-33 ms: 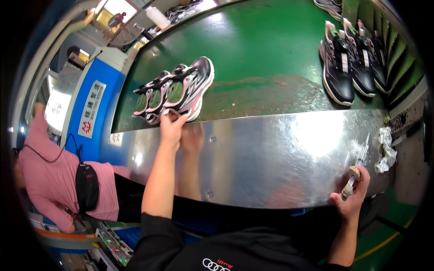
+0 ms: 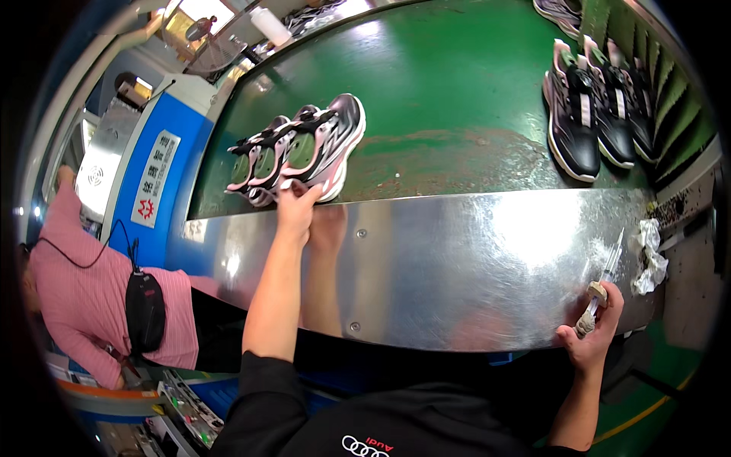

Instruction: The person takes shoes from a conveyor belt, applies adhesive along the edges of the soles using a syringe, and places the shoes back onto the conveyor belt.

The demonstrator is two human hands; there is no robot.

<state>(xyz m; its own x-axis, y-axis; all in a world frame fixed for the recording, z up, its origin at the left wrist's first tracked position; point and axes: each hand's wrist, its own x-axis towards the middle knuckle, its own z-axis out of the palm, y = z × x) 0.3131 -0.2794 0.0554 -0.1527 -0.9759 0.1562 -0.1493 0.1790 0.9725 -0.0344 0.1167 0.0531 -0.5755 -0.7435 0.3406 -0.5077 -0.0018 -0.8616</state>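
Note:
My left hand (image 2: 298,210) is closed at the heel of a black, white and pink sneaker (image 2: 340,145) with a green lining, its fingers pinching the heel edge. That sneaker is the rightmost of a row of three standing side by side on the green belt (image 2: 449,84), toes pointing away from me. My right hand (image 2: 595,331) is wrapped round a clear syringe (image 2: 610,268) with a slim tip pointing away. Beige wrapping covers parts of the syringe, and its lower end is partly hidden by my fingers. The right hand hovers over the near right of the steel ledge (image 2: 434,266).
Several more black sneakers (image 2: 576,137) stand at the far right beside green flaps (image 2: 678,126). Crumpled white tissue (image 2: 649,257) lies at the ledge's right end. A blue and white machine (image 2: 160,164) stands at left, with a person in a pink striped top (image 2: 91,278) beside it.
The belt and sneakers appear shifted slightly to the right in the picture. My left hand stays on the sneaker's heel and my right hand keeps the syringe.

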